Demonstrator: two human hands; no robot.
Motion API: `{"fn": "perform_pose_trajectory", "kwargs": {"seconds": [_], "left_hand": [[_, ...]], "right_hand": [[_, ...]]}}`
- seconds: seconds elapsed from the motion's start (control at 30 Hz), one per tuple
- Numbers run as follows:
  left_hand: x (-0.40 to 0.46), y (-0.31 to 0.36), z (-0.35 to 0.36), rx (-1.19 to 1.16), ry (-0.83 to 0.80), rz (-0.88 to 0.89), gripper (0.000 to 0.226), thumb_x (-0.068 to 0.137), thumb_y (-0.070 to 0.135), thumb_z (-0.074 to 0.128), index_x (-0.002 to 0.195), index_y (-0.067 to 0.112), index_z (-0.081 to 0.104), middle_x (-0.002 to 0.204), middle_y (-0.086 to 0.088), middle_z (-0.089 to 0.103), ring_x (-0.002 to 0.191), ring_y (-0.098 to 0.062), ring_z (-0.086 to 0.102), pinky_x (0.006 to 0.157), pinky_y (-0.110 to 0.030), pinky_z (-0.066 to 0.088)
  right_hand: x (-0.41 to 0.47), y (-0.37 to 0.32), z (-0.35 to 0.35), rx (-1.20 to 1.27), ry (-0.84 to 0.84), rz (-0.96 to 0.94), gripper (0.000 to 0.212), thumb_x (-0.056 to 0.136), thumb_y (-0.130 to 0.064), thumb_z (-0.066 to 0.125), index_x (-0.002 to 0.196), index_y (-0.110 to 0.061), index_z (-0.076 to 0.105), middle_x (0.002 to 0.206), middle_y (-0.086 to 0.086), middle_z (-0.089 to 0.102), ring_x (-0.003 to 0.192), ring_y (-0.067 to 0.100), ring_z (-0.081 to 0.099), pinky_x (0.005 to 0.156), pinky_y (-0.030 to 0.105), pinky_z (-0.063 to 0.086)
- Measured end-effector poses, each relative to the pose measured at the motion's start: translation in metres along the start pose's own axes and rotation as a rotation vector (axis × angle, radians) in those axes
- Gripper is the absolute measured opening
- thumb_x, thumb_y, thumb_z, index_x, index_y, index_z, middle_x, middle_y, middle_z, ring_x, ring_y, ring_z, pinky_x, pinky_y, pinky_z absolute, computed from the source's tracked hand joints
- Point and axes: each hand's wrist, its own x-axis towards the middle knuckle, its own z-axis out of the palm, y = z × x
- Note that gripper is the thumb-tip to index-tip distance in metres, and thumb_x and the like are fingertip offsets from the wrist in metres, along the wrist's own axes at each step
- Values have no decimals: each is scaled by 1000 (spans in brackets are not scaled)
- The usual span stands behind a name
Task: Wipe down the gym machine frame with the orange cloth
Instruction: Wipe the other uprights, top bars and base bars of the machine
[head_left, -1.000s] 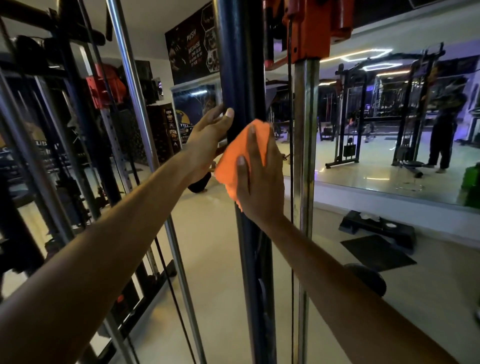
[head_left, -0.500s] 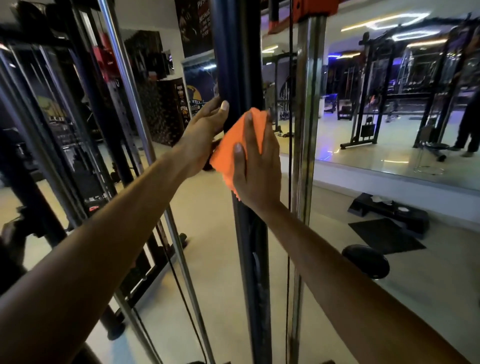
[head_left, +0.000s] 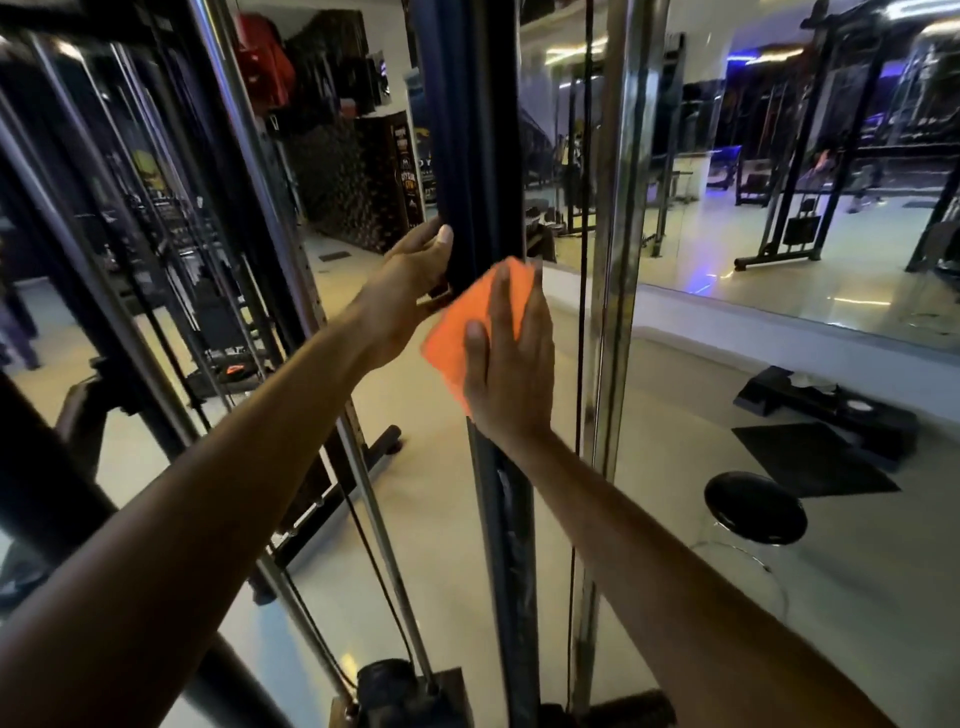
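A dark upright post (head_left: 470, 130) of the gym machine frame runs from top to bottom through the middle of the view. My right hand (head_left: 506, 364) lies flat with straight fingers on the orange cloth (head_left: 457, 327) and presses it against the post at mid height. My left hand (head_left: 415, 270) touches the left side of the same post just above the cloth; its thumb is hidden behind the post.
A chrome guide rod (head_left: 615, 260) and a black cable (head_left: 584, 208) run just right of the post. Slanted chrome bars (head_left: 291, 270) stand to the left. A black round stool (head_left: 756, 509), a black mat (head_left: 810, 460) and a step platform (head_left: 831, 405) sit on the floor at right, below a wall mirror (head_left: 805, 182).
Both hands and the cloth have slid down the post, and my view has tilted downward; the orange carriage at the top has left the frame.
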Motion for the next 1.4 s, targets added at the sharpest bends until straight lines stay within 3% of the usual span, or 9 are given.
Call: {"fn": "perform_pose_trajectory", "kwargs": {"seconds": [0.13,0.27,0.4,0.53,0.77,0.93,1.07,1.27,1.4], "left_hand": [[5,0,-5,16,-11,-17,73,102,57,66,164,29,40,162,-4,49,139,-17,54,125,-57,36],[-2,-16,-5,76,-54,25,71,107,56,59,167,28,34,156,2,58,145,-19,54,123,-52,40],[-17,-35,2,78,-29,1,64,110,46,58,167,27,34,154,3,60,141,-14,58,123,-49,43],[-24,-48,6,43,-22,-15,59,111,40,58,165,29,39,154,6,61,142,-13,57,124,-51,41],[-21,-50,2,20,-55,-16,59,110,43,59,164,28,41,156,3,59,146,-17,53,123,-55,40],[-34,-82,10,-13,-47,-39,62,109,42,59,166,26,39,158,2,57,147,-17,52,126,-51,39],[-47,-111,17,-10,-46,-75,54,112,36,54,164,27,41,156,5,58,144,-14,54,124,-44,42],[-51,-125,18,-38,-36,-155,56,112,40,54,164,28,40,160,3,54,146,-17,52,119,-41,44],[-48,-142,18,-22,-66,-176,71,105,57,63,162,21,42,162,-8,50,152,-33,45,124,-60,38]], "right_hand": [[33,-4,-7,-22,49,-81,65,117,-47,32,174,-20,18,180,17,9,162,37,25,126,55,36],[-66,45,13,-52,-74,-29,65,117,-51,31,174,-27,10,181,16,3,159,41,30,114,60,49],[-148,75,25,-31,-194,49,69,117,-49,35,172,-41,-6,182,10,-7,160,45,27,112,66,49],[-113,52,25,15,-167,108,69,117,-51,32,172,-41,-7,180,17,4,159,44,28,116,65,44],[-42,26,16,17,-46,16,65,116,-52,28,173,-27,8,180,18,7,161,39,26,124,51,32],[-153,79,32,-38,-199,69,64,117,-48,37,172,-29,11,181,18,2,157,46,32,114,62,49],[-219,99,35,-42,-331,170,63,117,-54,26,172,-45,-4,182,4,-8,155,46,37,104,66,56],[-144,71,35,38,-209,132,68,116,-50,31,174,-33,-2,181,17,2,159,43,31,118,59,46],[-116,70,37,42,-126,74,68,115,-50,33,172,-31,2,179,18,6,160,42,30,120,57,44]]}}
